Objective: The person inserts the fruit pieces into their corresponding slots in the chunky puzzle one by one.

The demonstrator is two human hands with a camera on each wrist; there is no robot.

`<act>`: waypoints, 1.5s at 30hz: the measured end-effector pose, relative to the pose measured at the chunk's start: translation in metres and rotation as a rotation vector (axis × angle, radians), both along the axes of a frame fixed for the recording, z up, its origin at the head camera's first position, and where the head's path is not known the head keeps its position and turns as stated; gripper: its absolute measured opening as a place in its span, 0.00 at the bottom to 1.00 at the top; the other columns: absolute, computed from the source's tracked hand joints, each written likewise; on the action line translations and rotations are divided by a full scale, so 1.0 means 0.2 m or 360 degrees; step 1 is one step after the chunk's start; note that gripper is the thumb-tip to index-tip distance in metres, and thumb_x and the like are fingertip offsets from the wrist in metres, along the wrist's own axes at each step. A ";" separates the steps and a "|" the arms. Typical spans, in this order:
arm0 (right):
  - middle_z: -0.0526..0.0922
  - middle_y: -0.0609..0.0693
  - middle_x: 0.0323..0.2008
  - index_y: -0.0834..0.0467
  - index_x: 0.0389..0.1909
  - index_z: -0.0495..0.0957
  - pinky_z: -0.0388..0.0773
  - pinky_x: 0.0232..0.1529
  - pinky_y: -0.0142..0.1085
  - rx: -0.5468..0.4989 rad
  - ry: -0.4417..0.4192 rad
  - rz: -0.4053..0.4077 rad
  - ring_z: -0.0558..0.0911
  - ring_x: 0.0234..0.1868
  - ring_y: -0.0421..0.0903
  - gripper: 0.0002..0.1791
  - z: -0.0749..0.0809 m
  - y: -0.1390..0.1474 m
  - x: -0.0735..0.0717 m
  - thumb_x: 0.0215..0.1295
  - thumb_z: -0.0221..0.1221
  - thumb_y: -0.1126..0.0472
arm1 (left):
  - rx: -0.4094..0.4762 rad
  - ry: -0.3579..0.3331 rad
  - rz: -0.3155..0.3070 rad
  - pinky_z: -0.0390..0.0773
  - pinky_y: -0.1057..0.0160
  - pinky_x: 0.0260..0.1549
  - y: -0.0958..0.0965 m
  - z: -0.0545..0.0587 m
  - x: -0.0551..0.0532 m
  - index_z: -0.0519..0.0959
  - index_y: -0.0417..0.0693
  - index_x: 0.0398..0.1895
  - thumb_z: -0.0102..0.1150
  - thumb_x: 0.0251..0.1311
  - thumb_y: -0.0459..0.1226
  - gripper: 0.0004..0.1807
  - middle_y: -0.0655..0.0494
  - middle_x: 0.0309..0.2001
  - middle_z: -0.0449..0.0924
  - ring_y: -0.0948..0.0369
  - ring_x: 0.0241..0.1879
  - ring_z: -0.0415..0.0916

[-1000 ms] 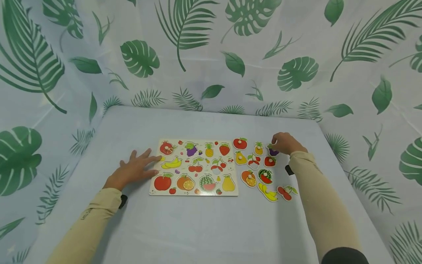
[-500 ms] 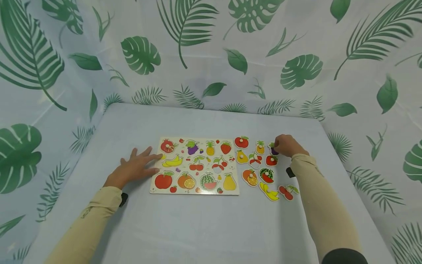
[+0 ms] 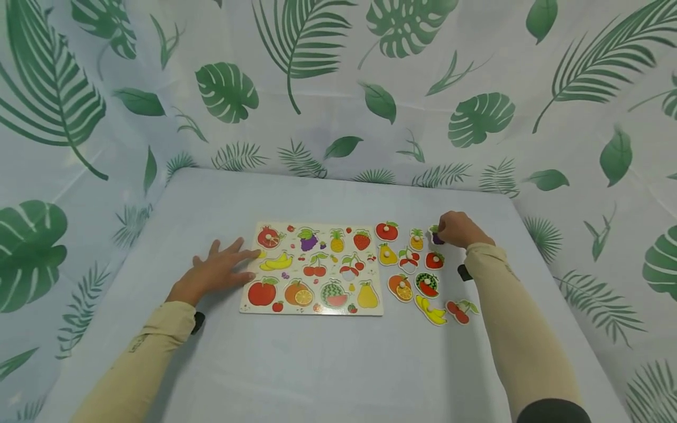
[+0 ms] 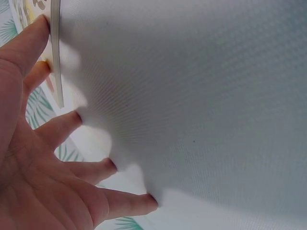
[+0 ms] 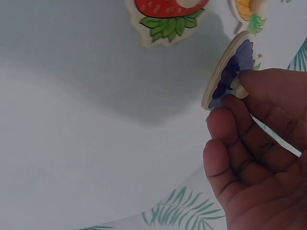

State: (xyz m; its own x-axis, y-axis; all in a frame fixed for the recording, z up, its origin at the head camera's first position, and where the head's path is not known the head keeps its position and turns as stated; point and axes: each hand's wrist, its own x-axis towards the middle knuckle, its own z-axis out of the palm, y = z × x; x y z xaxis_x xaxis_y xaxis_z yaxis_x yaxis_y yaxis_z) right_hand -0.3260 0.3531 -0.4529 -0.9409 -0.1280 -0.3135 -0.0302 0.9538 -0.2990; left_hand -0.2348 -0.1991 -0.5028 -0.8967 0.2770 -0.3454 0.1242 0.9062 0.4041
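Note:
In the head view, my left hand (image 3: pixel 217 271) lies with spread fingers at the left edge of a wooden fruit puzzle board (image 3: pixel 338 302). Its thumb and index finger touch the board, as the left wrist view also shows; the other fingertips rest on the white tabletop. Beyond the board's right side, my right hand (image 3: pixel 461 229) pinches the small knob of a purple grape puzzle piece (image 5: pixel 233 67) between thumb and fingers. That piece stands tilted in the right wrist view, partly covered by the fingertips. A strawberry piece (image 3: pixel 435 261) lies just nearer to me than the grapes.
Loose knobbed pieces lie right of the board: tomato-like red fruit (image 3: pixel 386 231), pineapple (image 3: pixel 416 239), pear (image 3: pixel 388 254), orange (image 3: pixel 400 288), watermelon (image 3: pixel 426 285), bananas (image 3: pixel 431 310) and cherries (image 3: pixel 461 312). Leaf-print cloth (image 3: pixel 328 88) hangs behind the table.
My right hand stays almost in place, and the grape piece shows at a slightly different angle beneath its fingers. The left hand keeps its position on the board; the head view shifts slightly.

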 end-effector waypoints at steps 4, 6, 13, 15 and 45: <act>0.85 0.61 0.36 0.71 0.41 0.83 0.82 0.43 0.52 0.0012 0.0019 0.0025 0.81 0.37 0.58 0.07 0.05 -0.03 -0.01 0.70 0.61 0.69 | 0.0018 -0.0002 0.0006 0.39 0.12 0.63 0.00 -0.01 0.00 0.68 0.57 0.82 0.66 0.73 0.52 0.38 0.35 0.85 0.45 0.22 0.79 0.30; 0.85 0.61 0.36 0.71 0.41 0.83 0.82 0.43 0.53 -0.0001 0.0031 0.0032 0.81 0.37 0.58 0.07 0.06 -0.06 -0.02 0.70 0.61 0.69 | 0.0003 0.0007 0.0011 0.40 0.11 0.63 0.01 0.00 0.01 0.68 0.57 0.82 0.66 0.72 0.51 0.38 0.35 0.85 0.46 0.21 0.79 0.31; 0.86 0.62 0.37 0.70 0.41 0.83 0.81 0.43 0.52 -0.0051 0.0065 0.0111 0.81 0.37 0.57 0.07 0.07 -0.19 -0.08 0.70 0.61 0.69 | -0.0011 0.0022 0.0008 0.40 0.11 0.63 -0.01 0.00 0.00 0.68 0.57 0.82 0.67 0.72 0.51 0.38 0.35 0.85 0.46 0.21 0.79 0.31; 0.87 0.61 0.38 0.69 0.41 0.83 0.81 0.44 0.52 -0.0060 0.0065 0.0113 0.81 0.38 0.57 0.07 0.07 -0.25 -0.09 0.72 0.61 0.68 | -0.0004 0.0021 0.0007 0.40 0.11 0.63 -0.01 -0.01 0.00 0.68 0.57 0.82 0.67 0.72 0.52 0.38 0.35 0.85 0.46 0.21 0.79 0.30; 0.85 0.58 0.42 0.65 0.43 0.84 0.82 0.47 0.44 -0.0228 0.0003 0.0426 0.80 0.40 0.53 0.07 -0.05 -1.20 -0.11 0.76 0.62 0.64 | -0.0026 0.0022 0.0017 0.40 0.12 0.64 -0.02 -0.03 -0.03 0.68 0.59 0.83 0.65 0.74 0.52 0.37 0.38 0.86 0.46 0.23 0.80 0.31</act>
